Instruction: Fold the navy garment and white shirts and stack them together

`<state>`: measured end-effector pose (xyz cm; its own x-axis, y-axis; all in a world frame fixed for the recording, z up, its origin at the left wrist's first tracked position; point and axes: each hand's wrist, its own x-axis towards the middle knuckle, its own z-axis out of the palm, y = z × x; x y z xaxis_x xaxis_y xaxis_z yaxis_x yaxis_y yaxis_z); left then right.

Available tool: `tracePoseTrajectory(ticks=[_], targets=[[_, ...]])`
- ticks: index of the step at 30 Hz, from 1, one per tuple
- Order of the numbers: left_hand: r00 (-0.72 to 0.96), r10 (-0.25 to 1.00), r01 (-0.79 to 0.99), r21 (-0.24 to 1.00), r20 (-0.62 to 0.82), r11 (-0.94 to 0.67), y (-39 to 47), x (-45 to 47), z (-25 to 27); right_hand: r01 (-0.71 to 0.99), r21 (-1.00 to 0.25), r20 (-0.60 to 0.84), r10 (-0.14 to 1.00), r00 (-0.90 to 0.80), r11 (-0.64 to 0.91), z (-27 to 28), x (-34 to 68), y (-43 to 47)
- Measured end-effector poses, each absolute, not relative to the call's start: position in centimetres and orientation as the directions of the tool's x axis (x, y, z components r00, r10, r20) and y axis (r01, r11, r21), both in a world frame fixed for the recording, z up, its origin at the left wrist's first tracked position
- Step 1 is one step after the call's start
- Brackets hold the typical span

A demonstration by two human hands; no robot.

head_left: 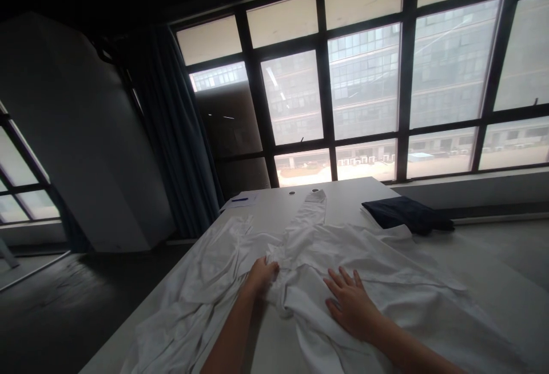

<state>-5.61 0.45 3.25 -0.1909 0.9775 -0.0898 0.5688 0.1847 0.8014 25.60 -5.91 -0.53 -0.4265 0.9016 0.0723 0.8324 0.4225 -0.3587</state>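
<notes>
A large white garment (334, 248) lies spread and rumpled over the table, with one long narrow part, like a sleeve, stretching toward the far edge. My left hand (261, 275) is closed on bunched cloth near the garment's middle; its fingertips are partly hidden in the folds. To the right, my right hand (352, 305) rests flat on the cloth with its fingers spread. Loose folds hang together between the two hands, and a bare strip of table shows below them.
The white table (351, 191) reaches toward the windows. Dark folded cloth (405, 214) lies at its right edge. At the far left corner are paper (246, 203) and a blue pen (239, 199). A blue curtain (175, 122) and a pillar (86, 134) stand left.
</notes>
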Motion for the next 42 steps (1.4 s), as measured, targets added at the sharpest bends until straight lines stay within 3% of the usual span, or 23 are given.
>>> tracePoseTrajectory(ticks=[6, 12, 16, 22, 30, 35, 38, 42], targets=[[-0.334, 0.936, 0.319, 0.921, -0.112, 0.224, 0.5, -8.7, 5.1, 0.758, -0.424, 0.051, 0.848, -0.527, 0.496, 0.6, 26.3, -7.1], [-0.403, 0.903, 0.288, 0.916, -0.149, 0.279, -0.1, -10.6, 4.8, 0.722, -0.444, 0.018, 0.811, -0.584, 0.53, 1.1, 26.2, -7.6], [-0.324, 0.942, 0.372, 0.905, -0.081, 0.206, -0.8, -10.0, 4.9, 0.727, -0.437, 0.013, 0.811, -0.585, 0.531, 1.4, 26.1, -7.7], [-0.349, 0.921, 0.588, 0.806, 0.173, 0.071, 0.1, -10.3, 6.4, 0.823, -0.332, -0.095, 0.852, -0.514, 0.46, 4.0, 26.0, -9.5], [-0.432, 0.85, 0.792, 0.578, 0.302, 0.197, -0.5, -13.5, 7.8, 0.915, -0.279, -0.24, 0.902, -0.359, 0.29, 5.3, 27.3, -10.8], [-0.208, 0.96, 0.837, 0.542, 0.188, 0.075, -1.0, -12.6, 9.7, 0.934, -0.219, -0.188, 0.927, -0.323, 0.281, 3.8, 25.7, -9.9], [0.047, 0.999, 0.835, 0.549, -0.01, -0.034, -2.0, -10.7, 10.4, 0.922, -0.243, -0.129, 0.932, -0.339, 0.301, 2.4, 25.8, -8.6], [0.256, 0.924, 0.861, 0.501, -0.284, -0.085, -3.7, -6.8, 10.0, 0.891, -0.296, -0.095, 0.918, -0.385, 0.344, 1.2, 28.2, -5.4]])
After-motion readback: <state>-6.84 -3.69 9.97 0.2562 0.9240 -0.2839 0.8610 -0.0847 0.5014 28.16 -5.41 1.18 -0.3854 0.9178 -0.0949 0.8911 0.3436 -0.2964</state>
